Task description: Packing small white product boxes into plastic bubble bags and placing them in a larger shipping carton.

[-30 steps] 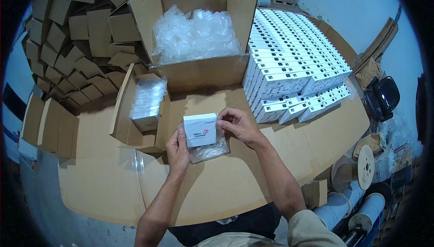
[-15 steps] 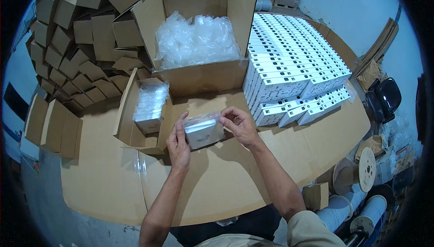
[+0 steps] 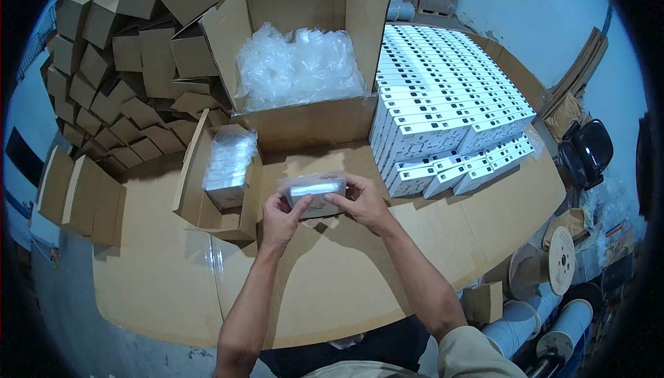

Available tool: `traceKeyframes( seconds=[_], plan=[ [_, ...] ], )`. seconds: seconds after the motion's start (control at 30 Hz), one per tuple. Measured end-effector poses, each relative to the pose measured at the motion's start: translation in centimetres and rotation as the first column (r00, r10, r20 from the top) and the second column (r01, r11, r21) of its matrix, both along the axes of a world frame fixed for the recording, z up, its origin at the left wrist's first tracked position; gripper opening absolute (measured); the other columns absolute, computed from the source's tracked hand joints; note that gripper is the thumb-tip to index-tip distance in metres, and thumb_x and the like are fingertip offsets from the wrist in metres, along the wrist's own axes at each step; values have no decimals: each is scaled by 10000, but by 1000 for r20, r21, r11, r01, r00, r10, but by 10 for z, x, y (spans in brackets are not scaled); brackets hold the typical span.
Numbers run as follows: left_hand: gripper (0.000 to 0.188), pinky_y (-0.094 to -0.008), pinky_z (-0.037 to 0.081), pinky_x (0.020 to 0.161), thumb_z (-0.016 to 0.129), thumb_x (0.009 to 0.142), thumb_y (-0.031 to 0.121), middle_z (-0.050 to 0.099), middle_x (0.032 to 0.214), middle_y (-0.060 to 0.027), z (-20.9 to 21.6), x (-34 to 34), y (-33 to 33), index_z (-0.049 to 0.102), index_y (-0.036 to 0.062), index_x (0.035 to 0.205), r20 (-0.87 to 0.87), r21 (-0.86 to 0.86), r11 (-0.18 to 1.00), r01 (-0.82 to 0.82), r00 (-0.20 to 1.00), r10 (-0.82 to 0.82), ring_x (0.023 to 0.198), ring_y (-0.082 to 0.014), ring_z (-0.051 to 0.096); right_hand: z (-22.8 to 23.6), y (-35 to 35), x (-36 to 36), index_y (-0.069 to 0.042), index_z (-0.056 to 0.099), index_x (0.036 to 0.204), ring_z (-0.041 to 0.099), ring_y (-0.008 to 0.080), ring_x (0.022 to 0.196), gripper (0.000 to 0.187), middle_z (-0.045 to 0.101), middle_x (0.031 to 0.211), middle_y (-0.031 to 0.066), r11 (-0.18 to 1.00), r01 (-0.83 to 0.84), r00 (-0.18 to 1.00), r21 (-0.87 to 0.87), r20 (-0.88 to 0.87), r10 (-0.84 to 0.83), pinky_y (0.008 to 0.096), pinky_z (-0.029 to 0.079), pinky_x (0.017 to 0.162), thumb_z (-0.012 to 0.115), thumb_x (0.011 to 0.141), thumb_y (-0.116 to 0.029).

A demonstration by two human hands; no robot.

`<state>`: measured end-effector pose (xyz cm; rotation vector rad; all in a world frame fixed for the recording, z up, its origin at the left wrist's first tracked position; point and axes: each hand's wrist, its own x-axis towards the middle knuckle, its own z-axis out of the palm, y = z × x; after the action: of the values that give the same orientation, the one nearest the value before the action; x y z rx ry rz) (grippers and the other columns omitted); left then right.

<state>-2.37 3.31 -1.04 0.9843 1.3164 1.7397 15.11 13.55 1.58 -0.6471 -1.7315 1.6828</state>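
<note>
Between my two hands is a small white box in a clear plastic bag [image 3: 317,190], held just above the cardboard-covered table. My left hand [image 3: 282,219] grips its left end, thumb on the front face. At the other end my right hand [image 3: 363,204] holds it the same way, thumb on the front and fingers behind. The loose edge of the bag lies along the top of the box. Just left of my hands stands an open cardboard carton [image 3: 250,219] with a row of bagged white boxes [image 3: 228,167] in it.
A large open carton [image 3: 304,125] full of clear plastic bags [image 3: 301,67] stands behind my hands. Stacked white boxes [image 3: 443,101] fill the right side. Many folded brown cartons [image 3: 145,67] are piled at the far left. Cable reels [image 3: 561,259] sit beyond the table's right edge.
My right hand has moved from the bag's upper right corner to grip the box's right end. My left thumb has come round to the front, and the box is tilted differently.
</note>
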Motion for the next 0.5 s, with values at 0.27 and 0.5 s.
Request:
traceKeyframes(
  seconds=[0.27,0.5],
  plan=[
    [151,-260,497,838,707,922,57,696,1062,-37,12,-3,-1,705,0,1062,31,25,997,78,996,-78,950,-103,621,3,5,6,-3,740,1065,580,53,816,182,696,1024,19,994,1,1000,107,25,-4,203,471,694,692,890,-21],
    [100,-235,480,784,718,929,96,699,995,-22,10,-4,-3,690,14,977,-18,-47,998,-40,999,39,884,-62,594,-1,7,5,-1,741,1009,610,85,869,144,693,1024,39,984,19,1000,177,20,-23,225,492,741,653,899,25]
  ],
)
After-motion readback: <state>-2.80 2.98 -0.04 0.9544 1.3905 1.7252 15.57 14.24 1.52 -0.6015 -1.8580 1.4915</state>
